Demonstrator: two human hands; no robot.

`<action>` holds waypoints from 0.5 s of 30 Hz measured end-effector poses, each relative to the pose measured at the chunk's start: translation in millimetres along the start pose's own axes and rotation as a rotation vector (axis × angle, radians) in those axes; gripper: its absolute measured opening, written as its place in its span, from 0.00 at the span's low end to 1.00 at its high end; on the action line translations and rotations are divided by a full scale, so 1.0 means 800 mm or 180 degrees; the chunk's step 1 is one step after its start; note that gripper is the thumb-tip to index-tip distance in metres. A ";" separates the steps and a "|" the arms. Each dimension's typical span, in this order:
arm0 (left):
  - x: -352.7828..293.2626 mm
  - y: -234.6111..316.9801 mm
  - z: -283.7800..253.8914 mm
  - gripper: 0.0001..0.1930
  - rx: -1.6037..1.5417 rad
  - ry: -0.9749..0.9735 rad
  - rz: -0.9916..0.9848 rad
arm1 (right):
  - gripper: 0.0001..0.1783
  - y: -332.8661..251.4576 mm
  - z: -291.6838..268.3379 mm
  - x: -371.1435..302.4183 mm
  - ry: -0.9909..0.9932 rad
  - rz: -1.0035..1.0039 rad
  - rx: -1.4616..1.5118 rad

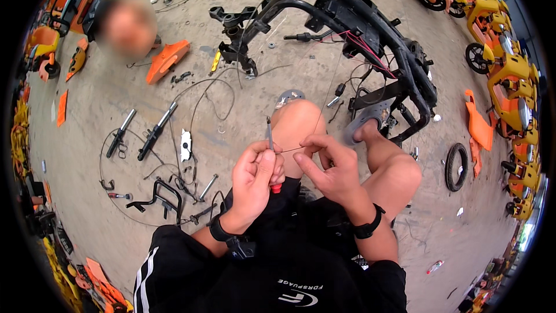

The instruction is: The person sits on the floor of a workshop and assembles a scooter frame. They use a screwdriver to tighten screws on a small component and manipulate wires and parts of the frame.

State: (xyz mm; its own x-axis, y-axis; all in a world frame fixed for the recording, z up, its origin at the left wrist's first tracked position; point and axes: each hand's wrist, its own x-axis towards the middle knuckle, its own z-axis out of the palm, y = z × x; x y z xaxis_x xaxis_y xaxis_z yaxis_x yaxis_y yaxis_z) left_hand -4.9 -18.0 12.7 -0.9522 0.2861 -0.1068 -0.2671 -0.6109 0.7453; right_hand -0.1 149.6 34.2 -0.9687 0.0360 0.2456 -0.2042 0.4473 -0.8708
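My left hand (258, 177) is closed around what looks like a screwdriver, its grey shaft (270, 133) standing up past the fingers and a red end (276, 188) showing below them. A thin dark wire (291, 150) runs from beside the shaft across to my right hand (333, 171). There the fingertips pinch it, with the thumb a little lower. Both hands are above my bent knees. Ahead and to the right lies a black vehicle frame (425, 87) with red wires (370, 52) hanging from it.
Two shock absorbers (156, 132), a black bracket (165, 200), a long bolt (209, 186) and looping cables (200, 90) lie left on the concrete. An orange panel (168, 61) is farther off, near another person (126, 26). Right are a tyre (456, 167) and rows of yellow scooters (509, 87).
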 end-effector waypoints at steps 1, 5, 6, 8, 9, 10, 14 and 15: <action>0.001 0.006 0.001 0.08 0.0055 -0.0014 -0.0083 | 0.14 0.000 0.001 0.002 0.0007 -0.0043 -0.0072; 0.003 0.013 -0.011 0.09 0.0168 0.0031 -0.0160 | 0.12 -0.008 0.011 0.012 0.0004 -0.0082 -0.0151; 0.004 0.012 -0.015 0.09 0.0160 0.0059 -0.0156 | 0.13 -0.006 0.015 0.012 0.0016 -0.0119 -0.0148; 0.004 0.010 -0.020 0.09 0.0147 0.0119 -0.0145 | 0.15 -0.001 0.020 0.012 0.0037 -0.0195 -0.0135; 0.005 0.011 -0.020 0.09 0.0261 0.0128 -0.0086 | 0.14 -0.004 0.022 0.015 0.0010 -0.0113 -0.0151; 0.005 0.011 -0.020 0.09 0.0375 0.0136 -0.0027 | 0.13 -0.009 0.022 0.017 -0.0018 -0.0031 -0.0168; 0.001 0.010 -0.027 0.11 0.0624 0.0118 0.0001 | 0.12 -0.011 0.029 0.021 -0.0077 -0.0047 -0.0163; 0.000 0.010 -0.028 0.11 0.0616 0.0128 -0.0023 | 0.12 -0.010 0.029 0.021 -0.0095 -0.0047 -0.0168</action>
State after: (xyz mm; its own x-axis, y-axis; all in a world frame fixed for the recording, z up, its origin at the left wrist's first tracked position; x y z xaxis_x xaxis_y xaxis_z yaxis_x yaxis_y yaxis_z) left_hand -10.7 -39.4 3.8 -0.9566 0.2579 -0.1357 -0.2441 -0.4546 0.8566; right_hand -18.1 125.6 35.6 -0.9696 0.0027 0.2446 -0.2114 0.4943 -0.8432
